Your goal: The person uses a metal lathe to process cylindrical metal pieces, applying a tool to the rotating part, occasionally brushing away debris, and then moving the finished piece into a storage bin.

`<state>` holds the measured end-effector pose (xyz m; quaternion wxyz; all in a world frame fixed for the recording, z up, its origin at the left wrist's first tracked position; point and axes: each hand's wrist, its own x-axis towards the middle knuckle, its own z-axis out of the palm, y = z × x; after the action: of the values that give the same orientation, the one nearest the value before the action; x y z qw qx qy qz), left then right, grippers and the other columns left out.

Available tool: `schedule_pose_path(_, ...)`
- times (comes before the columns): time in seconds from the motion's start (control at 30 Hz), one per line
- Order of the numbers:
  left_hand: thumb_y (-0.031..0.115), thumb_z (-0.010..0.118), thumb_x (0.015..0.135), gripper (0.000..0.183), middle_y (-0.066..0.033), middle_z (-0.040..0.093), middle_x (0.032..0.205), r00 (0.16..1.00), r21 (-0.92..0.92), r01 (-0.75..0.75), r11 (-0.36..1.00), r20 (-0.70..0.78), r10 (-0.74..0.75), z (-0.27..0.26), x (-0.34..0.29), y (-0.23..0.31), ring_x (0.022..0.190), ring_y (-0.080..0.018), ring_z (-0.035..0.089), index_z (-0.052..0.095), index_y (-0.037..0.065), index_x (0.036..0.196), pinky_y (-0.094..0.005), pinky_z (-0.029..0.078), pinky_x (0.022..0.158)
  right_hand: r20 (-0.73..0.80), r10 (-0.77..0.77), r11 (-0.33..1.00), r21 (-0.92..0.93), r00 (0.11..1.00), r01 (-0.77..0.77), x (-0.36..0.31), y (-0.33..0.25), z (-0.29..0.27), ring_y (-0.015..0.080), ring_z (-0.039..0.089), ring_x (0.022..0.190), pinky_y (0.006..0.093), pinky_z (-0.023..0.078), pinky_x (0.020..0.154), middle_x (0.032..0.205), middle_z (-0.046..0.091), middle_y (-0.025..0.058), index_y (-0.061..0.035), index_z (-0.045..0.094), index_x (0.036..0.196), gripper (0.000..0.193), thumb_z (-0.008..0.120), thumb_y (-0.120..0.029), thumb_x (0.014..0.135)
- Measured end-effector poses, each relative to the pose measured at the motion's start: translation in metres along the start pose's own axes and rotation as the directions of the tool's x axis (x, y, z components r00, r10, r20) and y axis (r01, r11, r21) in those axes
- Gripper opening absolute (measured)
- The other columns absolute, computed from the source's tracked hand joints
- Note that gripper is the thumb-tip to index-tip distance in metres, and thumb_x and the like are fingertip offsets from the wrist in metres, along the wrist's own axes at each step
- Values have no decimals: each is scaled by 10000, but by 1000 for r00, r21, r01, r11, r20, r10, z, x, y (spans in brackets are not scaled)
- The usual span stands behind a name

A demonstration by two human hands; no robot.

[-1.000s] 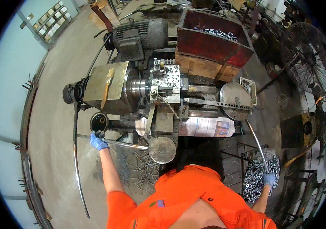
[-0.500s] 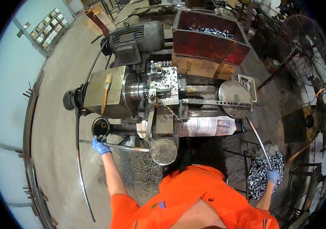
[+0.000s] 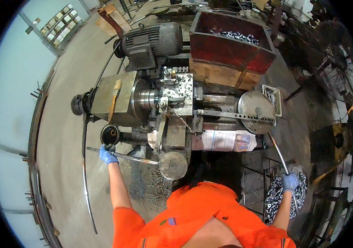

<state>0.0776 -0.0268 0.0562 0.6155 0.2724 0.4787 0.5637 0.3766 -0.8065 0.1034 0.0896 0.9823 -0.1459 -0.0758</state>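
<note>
Reaching out to either side of the machine, the person's arms end in two blue gloves. The left grip lies across the left bar, near its far end and just beside a dark round cup; whether its fingers are closed around that bar I cannot tell. The left bar runs rightward from the glove to a small disc in front of the machine.

The right grip is wrapped around the right bar, which slopes down from beneath a large disc. The bar's lower end pokes out below the glove, over a heap of small metal parts.

Between the bars, a strip of printed paper lies low along the machine's near side. A row of holes marks the flat strap reaching onto the large disc. Left of the block sits a boxy housing, with a brush lying on top. Behind stand a motor and a red box holding more metal parts. A fan stands at the far right.
</note>
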Motion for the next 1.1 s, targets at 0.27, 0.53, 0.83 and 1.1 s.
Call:
schedule_pose_path(0.27, 155, 526, 806, 160, -131, 604, 676, 999, 62, 29, 998, -30, -28, -12, 8, -6, 485, -224, 559, 571, 4, 783, -321, 510, 464, -31, 64, 995, -74, 997, -66, 116, -12, -38, 306, 481, 1132, 522, 295, 975, 1107, 600, 119, -170, 655, 1006, 349, 617, -375, 727)
schedule_pose_path(0.53, 154, 522, 829, 165, -118, 584, 635, 999, 94, 25, 995, -32, -22, 0, -2, -19, 456, -201, 545, 565, -4, 806, -297, 483, 431, -243, 12, 975, -214, 970, -65, 212, -121, -85, 391, 407, 1180, 529, 292, 973, 1263, 469, 153, -181, 520, 1211, 439, 534, -266, 781)
schedule_pose_path(0.83, 404, 555, 859, 359, -135, 610, 676, 967, 242, 130, 962, 184, -177, -14, -24, 9, 497, -227, 580, 564, 47, 903, -334, 502, 456, -391, -330, 932, 8, 859, 362, 147, -147, -68, 336, 374, 1239, 458, 289, 1027, 1318, 429, 177, -22, 469, 1256, 703, 636, -465, 737)
schedule_pose_path(1.1, 437, 536, 834, 387, -85, 659, 818, 894, 841, -401, 363, 446, -45, -117, 39, -74, 660, -214, 625, 646, 81, 943, -339, 496, 585, -390, -388, 459, 704, 835, 542, 73, -137, -46, 91, 596, 712, 253, 482, 681, 814, 680, 86, 24, 658, 868, 195, 726, -90, 725)
